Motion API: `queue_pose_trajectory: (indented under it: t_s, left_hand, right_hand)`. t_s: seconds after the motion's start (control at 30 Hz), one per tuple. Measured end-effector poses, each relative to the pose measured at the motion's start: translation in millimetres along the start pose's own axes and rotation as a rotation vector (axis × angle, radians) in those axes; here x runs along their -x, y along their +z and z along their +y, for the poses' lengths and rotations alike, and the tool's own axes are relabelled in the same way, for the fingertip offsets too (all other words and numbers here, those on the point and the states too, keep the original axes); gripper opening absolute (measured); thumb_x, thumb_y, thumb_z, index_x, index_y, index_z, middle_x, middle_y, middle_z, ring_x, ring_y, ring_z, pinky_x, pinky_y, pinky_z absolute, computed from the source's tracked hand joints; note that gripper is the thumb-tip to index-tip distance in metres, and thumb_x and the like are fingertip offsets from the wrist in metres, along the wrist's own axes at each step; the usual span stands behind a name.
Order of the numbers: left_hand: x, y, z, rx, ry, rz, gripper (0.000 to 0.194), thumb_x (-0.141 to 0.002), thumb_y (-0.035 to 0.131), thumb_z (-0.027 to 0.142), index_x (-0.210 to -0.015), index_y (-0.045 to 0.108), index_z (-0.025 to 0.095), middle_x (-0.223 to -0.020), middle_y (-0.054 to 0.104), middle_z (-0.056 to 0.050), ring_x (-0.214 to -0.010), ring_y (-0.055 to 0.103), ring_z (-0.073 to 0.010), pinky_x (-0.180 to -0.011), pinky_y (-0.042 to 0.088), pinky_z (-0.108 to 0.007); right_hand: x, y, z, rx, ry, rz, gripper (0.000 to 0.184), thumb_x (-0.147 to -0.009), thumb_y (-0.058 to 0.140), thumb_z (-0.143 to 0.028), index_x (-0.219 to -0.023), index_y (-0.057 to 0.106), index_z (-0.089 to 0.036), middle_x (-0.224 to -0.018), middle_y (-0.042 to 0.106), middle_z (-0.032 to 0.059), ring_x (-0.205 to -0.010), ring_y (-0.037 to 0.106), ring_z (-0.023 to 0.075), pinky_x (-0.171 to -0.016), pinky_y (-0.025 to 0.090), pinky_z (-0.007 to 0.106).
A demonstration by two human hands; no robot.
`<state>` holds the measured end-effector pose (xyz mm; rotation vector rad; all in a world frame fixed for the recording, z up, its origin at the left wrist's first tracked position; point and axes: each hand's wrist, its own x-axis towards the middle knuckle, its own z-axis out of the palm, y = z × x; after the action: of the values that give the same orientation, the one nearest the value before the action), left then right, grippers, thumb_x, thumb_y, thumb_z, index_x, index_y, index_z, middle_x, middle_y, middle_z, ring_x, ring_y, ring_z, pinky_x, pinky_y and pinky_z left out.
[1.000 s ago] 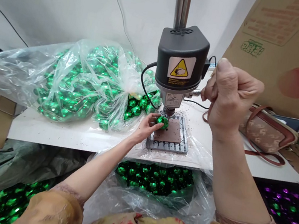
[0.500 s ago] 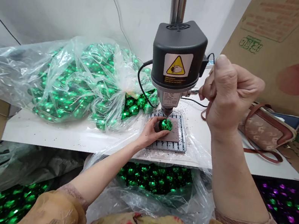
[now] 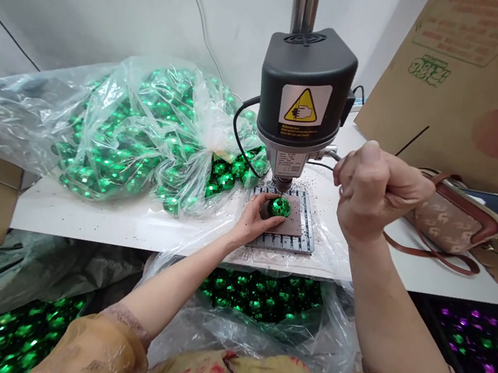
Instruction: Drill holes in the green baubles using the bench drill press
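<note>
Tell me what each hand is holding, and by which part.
Left hand: a green faceted ball, by its side. Right hand: closed around the drill press lever; exactly where is hidden.

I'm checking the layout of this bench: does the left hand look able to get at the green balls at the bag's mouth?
Probably, if the left hand released the held ball: the loose green balls lie close by, looking uncovered, beside a black cable.

Right hand now lower, with a thin dark rod newly visible behind.
</note>
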<state>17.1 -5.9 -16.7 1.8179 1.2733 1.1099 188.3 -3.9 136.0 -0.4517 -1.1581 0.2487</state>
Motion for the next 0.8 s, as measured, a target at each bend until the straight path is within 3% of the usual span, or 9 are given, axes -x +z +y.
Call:
queue_pose_trajectory:
  t_s: [0.23,0.57,0.8]
  left_hand:
    - [-0.5,0.5,-4.1,0.003,-0.004,0.000,0.055,-0.077,0.083,0.043,-0.124,0.062,0.022,-0.117,0.066,-0.009,-0.118,0.060,-0.0303,-0.105,0.045,-0.048]
    - [-0.3,-0.2,1.5,0.013,-0.007,0.002,0.052,-0.078,0.082,0.041,-0.121,0.062,0.022,-0.116,0.066,-0.009,-0.116,0.060,-0.0303,-0.104,0.046,-0.048]
    - [-1.1,0.2,-1.9,0.013,0.001,0.010,0.053,-0.077,0.083,0.042,-0.121,0.062,0.022,-0.116,0.066,-0.009,-0.116,0.060,-0.0289,-0.104,0.046,-0.045]
  right_hand:
    - [7.4,-3.5,8.9,-0.006,-0.079,-0.012,0.062,-0.090,0.060,-0.038,-0.044,0.023,-0.018,-0.042,0.021,-0.0048,-0.037,0.025,0.0062,-0.042,0.021,0.031]
    - [13.6,-11.5,15.7,-0.024,-0.202,-0.063,0.053,-0.089,0.057,-0.022,-0.048,0.024,-0.016,-0.044,0.024,-0.0057,-0.038,0.029,0.0049,-0.040,0.027,0.027]
    - [28.4,-20.4,27.3,-0.017,-0.248,-0.108,0.056,-0.086,0.059,-0.022,-0.046,0.021,-0.017,-0.041,0.023,-0.0054,-0.036,0.030,0.0061,-0.040,0.032,0.028]
